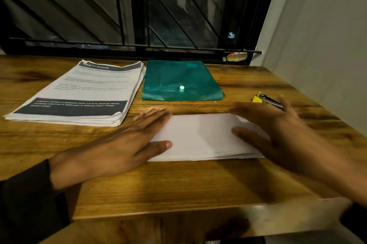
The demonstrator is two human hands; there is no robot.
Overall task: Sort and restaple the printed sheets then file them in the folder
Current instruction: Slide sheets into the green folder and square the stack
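Head view is showing a blank sheet bundle lying crosswise on the tabletop, between both hands: left hand and right hand are pressing its ends, fingers straight. Stapler is lying nearer the right.

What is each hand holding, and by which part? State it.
Nothing is gripped. The left hand rests flat on the blank sheets' left edge; the blurred right hand lies open over their right edge.
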